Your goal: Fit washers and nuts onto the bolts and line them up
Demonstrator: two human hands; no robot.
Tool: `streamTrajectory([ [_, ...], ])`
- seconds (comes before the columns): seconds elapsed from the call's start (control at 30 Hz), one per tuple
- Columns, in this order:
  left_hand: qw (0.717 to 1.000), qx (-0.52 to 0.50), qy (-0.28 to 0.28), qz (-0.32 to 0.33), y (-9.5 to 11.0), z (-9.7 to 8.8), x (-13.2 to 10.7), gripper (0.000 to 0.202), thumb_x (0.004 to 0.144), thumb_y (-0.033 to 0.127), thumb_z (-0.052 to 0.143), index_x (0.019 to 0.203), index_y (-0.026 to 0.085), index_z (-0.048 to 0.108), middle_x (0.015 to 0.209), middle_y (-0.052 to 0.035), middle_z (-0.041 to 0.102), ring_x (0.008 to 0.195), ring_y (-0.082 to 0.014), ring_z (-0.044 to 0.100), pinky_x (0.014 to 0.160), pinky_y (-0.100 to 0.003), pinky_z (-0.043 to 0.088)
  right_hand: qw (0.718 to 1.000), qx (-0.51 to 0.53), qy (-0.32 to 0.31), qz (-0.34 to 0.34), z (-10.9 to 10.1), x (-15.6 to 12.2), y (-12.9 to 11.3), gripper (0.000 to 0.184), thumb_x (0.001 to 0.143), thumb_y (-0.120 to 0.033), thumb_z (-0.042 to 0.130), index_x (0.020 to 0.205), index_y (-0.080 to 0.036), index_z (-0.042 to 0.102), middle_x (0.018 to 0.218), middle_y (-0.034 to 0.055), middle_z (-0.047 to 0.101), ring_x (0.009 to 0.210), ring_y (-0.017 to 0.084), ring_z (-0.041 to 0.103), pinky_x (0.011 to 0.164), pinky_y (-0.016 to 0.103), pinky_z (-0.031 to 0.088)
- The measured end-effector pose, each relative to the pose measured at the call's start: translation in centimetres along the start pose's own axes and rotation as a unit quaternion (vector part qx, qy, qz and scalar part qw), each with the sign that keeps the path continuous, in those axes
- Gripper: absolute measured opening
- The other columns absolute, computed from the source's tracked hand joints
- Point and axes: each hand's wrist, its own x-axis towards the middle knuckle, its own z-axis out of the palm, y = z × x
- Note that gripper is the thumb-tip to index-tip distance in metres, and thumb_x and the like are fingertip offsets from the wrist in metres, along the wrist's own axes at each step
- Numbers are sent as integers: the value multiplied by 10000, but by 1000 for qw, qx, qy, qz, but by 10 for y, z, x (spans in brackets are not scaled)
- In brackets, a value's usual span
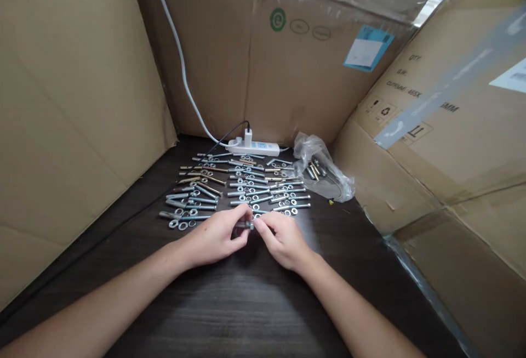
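My left hand (pixel 217 237) and my right hand (pixel 282 240) meet just above a dark wooden table (pixel 246 303). Together they pinch a short metal bolt (pixel 245 225) held crosswise between the fingertips. The left fingers curl round one end and the right thumb and forefinger close on the other. Just beyond the hands lie several rows of bolts, nuts and washers (pixel 242 185), laid out side by side on the table.
A clear plastic bag (pixel 324 171) with more bolts lies at the right of the rows. A white power strip (pixel 255 147) with a plug and white cable sits at the back. Cardboard walls (pixel 74 106) stand on the left, back and right.
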Motion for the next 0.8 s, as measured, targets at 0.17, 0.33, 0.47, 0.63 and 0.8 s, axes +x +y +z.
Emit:
streamTrajectory([
  [0.17, 1000, -6, 2, -2, 0, -1, 0, 136, 808, 224, 465, 936, 201, 502, 820, 1, 604, 676, -135, 545, 628, -254, 424, 999, 43, 20, 2, -3, -3, -2, 122, 819, -192, 521, 937, -212, 548, 796, -1, 621, 646, 127, 551, 609, 243, 421],
  [0.33, 1000, -4, 1, -6, -1, -2, 0, 142, 803, 211, 464, 941, 203, 498, 824, 0, 606, 676, -135, 541, 623, -251, 417, 998, 47, 8, -31, -3, -4, -2, 218, 773, -149, 531, 979, -219, 529, 877, 9, 600, 647, 117, 549, 616, 244, 439],
  [0.47, 1000, 25, -1, -2, 0, -4, 0, 140, 805, 209, 465, 941, 209, 499, 818, 5, 601, 675, -136, 541, 622, -251, 415, 999, 42, 8, -32, -1, -3, 0, 172, 797, -156, 517, 954, -222, 539, 841, 3, 579, 636, 113, 540, 604, 239, 433],
  [0.63, 999, 43, -2, 1, 1, -5, 0, 145, 813, 211, 472, 957, 215, 492, 847, 2, 607, 696, -142, 555, 635, -256, 422, 998, 51, 14, -36, -1, -2, 3, 166, 809, -164, 527, 963, -221, 551, 822, -1, 579, 645, 115, 535, 595, 233, 427],
  [0.8, 999, 40, 6, 0, -1, -4, 0, 154, 823, 229, 474, 976, 213, 484, 857, -7, 609, 711, -149, 565, 657, -264, 434, 999, 46, 11, -25, -1, -3, 3, 167, 813, -179, 543, 975, -218, 555, 836, -5, 592, 654, 112, 540, 611, 235, 421],
])
